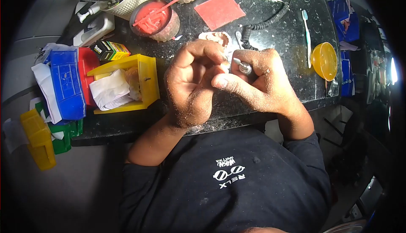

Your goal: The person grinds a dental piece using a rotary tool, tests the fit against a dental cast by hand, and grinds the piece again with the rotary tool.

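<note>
My right hand [264, 79], coated in pale dust, is closed around a rotary handpiece [245, 67]. The metal nose and grey-white tip of the tool point toward my other hand. Pinched in the fingertips of my left hand [188, 83] is a small pale tooth-like piece [226, 65], mostly hidden by the fingers. Both hands meet above the bench edge, with the tip close beside the piece; contact cannot be made out. Just behind them lies a dental cast [220, 38], pinkish and cream, partly covered by my left hand.
A black coiled cord [264, 24] runs along the dusty black bench [281, 34]. Left are a pot of red wax [154, 19], a yellow bin [151, 83] with paper, and a small box [110, 50]. A red sheet [219, 11], toothbrush [307, 36] and yellow bowl [324, 61] lie beyond.
</note>
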`<action>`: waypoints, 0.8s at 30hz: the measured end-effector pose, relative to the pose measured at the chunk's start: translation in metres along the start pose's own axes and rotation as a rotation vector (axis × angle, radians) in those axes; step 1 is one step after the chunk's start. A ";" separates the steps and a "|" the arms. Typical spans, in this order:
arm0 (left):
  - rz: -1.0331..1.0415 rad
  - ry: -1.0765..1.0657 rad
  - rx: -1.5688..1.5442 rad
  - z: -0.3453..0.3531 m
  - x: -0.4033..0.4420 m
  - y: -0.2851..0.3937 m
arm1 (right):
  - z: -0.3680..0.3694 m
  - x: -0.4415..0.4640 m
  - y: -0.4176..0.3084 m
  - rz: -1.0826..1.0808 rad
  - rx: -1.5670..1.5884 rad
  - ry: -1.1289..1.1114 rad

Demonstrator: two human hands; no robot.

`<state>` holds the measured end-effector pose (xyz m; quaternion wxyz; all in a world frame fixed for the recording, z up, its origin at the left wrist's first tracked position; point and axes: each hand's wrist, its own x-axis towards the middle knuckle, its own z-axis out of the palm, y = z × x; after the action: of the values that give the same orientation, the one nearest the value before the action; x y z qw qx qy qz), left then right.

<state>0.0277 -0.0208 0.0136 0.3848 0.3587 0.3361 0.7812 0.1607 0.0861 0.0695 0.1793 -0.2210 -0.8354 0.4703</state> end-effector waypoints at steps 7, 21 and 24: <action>-0.183 -0.020 -0.220 0.000 0.002 0.004 | 0.003 0.001 0.000 0.027 0.007 0.012; -0.289 0.044 -0.249 0.003 0.004 0.006 | 0.005 0.002 0.001 0.051 -0.027 0.019; -0.276 0.025 -0.258 0.001 0.004 0.003 | 0.005 0.003 -0.001 0.066 -0.040 -0.002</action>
<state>0.0259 -0.0185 0.0182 0.5270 0.2471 0.2840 0.7619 0.1554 0.0834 0.0685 0.1587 -0.2514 -0.8370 0.4595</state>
